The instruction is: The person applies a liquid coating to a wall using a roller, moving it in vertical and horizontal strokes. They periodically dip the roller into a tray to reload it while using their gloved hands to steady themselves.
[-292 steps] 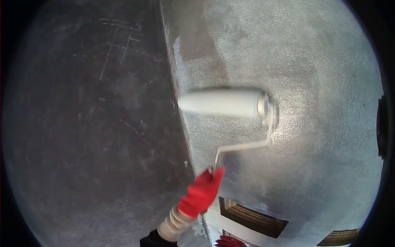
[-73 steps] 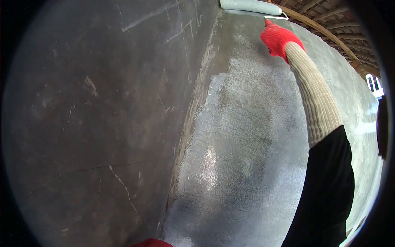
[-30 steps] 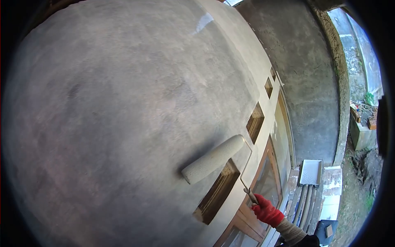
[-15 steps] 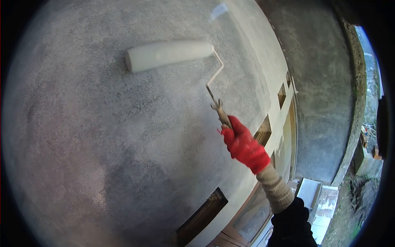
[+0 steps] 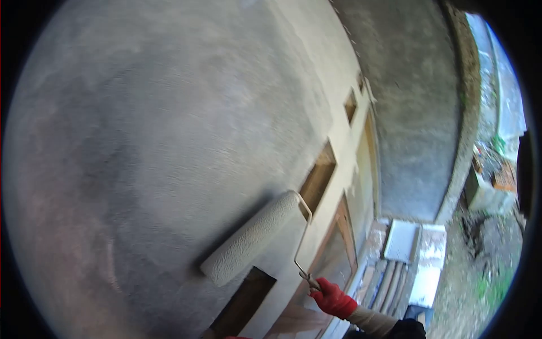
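Observation:
My right hand point(image 5: 334, 299), in a red glove, is closed around the handle point(image 5: 309, 281) of a paint roller at the lower right. Its thin bent frame leads up to a long, pale roller sleeve point(image 5: 251, 237) with a bumpy, wet-looking nap. A dark shadow runs along the sleeve's upper side, and it seems to be held off the grey plastered wall point(image 5: 169, 141). At the bottom edge shows a sliver of red, perhaps my left glove point(image 5: 237, 337); its fingers are hidden.
Rectangular recesses point(image 5: 318, 176) break the pale band of wall, one right beside the roller sleeve. Below, a white paint tray point(image 5: 402, 240) rests near several long pipes or poles point(image 5: 389, 285). A concrete slab point(image 5: 418, 124) overhangs at right, with soil point(image 5: 480, 265) beyond.
My right hand has brought the paint roller down from high on the wall, and the sleeve now tilts more steeply. The view has shifted too. A sliver of red has appeared at the bottom edge.

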Action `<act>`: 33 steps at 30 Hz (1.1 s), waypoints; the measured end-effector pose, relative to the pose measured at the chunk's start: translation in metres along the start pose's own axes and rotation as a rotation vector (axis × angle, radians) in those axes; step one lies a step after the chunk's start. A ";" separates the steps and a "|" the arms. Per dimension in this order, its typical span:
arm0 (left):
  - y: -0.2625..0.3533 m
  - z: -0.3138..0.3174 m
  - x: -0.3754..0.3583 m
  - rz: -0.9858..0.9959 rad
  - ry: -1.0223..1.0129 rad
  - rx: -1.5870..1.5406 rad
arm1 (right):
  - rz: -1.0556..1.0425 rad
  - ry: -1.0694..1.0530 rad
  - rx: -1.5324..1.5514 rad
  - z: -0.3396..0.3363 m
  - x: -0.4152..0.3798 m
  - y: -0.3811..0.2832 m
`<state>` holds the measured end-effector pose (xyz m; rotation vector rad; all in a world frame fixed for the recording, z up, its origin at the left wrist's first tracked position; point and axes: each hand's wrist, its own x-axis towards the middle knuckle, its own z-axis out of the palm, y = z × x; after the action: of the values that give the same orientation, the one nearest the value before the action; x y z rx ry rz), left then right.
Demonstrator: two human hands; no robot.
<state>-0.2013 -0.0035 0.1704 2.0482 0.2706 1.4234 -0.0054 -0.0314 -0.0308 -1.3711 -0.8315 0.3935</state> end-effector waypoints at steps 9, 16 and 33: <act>-0.010 0.012 -0.005 -0.051 0.001 -0.014 | 0.043 0.301 0.211 -0.025 -0.031 0.025; -0.016 -0.007 -0.021 -0.086 -0.043 -0.035 | 0.021 0.346 0.071 -0.042 -0.051 0.059; -0.018 0.000 -0.028 -0.239 -0.065 0.048 | 0.033 -0.078 -0.318 -0.072 0.008 0.069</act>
<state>-0.2091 -0.0030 0.1382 2.0195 0.5077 1.2133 0.0665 -0.0632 -0.0935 -1.6741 -0.9662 0.3521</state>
